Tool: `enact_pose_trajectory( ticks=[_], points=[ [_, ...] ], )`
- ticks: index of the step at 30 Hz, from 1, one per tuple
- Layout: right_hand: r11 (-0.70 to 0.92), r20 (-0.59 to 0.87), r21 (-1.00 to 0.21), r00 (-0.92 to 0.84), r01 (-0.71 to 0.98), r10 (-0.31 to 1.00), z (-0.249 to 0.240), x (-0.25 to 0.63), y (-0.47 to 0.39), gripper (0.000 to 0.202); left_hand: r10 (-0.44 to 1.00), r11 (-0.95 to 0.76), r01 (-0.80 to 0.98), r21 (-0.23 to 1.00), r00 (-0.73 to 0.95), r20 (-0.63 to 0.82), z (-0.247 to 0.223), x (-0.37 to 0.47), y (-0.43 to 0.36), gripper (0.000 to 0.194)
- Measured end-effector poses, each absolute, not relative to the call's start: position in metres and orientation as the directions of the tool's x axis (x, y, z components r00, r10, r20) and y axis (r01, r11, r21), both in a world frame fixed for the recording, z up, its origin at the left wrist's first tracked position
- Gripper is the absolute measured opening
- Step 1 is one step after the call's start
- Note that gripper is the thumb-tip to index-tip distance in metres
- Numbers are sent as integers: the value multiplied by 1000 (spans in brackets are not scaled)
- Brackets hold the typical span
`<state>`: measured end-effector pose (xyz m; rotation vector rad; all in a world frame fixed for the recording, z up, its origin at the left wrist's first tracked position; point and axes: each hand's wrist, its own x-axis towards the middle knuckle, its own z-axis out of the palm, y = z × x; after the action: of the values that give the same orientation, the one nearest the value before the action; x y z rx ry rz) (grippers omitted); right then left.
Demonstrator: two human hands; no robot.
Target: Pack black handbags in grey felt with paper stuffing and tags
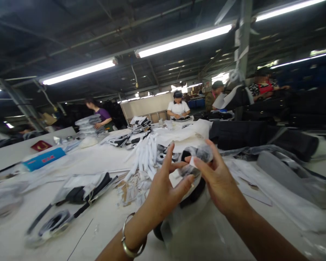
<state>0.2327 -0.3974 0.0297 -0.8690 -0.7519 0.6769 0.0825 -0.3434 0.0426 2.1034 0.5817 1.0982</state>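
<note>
Between my hands is a clear plastic bag (205, 154) with dark contents, standing over a black item (195, 194) that is partly hidden. My right hand (218, 177) pinches a small white label (192, 162) between thumb and finger, close against the plastic. My left hand (163, 186), with a bangle on its wrist, is spread at the near left side of the bag. Its thumb and fingers are apart, and one fingertip points toward the label. Whether that fingertip touches the plastic I cannot tell.
Rolled white strips (146, 154) and small paper labels (136, 188) lie ahead-left. A bagged black strap set (78, 195) and a blue packet (44, 158) are further left. Black padded pieces (239, 134) and plastic sheeting (288, 188) cover the right. Several people work beyond the table.
</note>
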Motion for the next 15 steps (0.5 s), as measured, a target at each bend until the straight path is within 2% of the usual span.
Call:
enact_pose_trajectory(
  ticks=[2,5,8,11,15],
  points=[
    [470,268,-840,547,-271,793,33,241,-390,83,669,-711,132,691,430,606,25,68,-348,77],
    [452,263,-842,507,-295,821,47,251,-374,87,748,-658,195,727,280,602,-20,57,-359,54],
    [395,221,-867,475,-305,852,70,251,-358,82,797,-561,142,815,357,487,-69,68,-371,53],
    [376,194,-877,497,-298,846,91,243,-352,72,754,-571,73,818,440,487,-96,89,-377,56],
    [384,283,-918,521,-95,805,85,252,-356,67,720,-588,28,808,474,507,-104,98,-370,43]
  ],
)
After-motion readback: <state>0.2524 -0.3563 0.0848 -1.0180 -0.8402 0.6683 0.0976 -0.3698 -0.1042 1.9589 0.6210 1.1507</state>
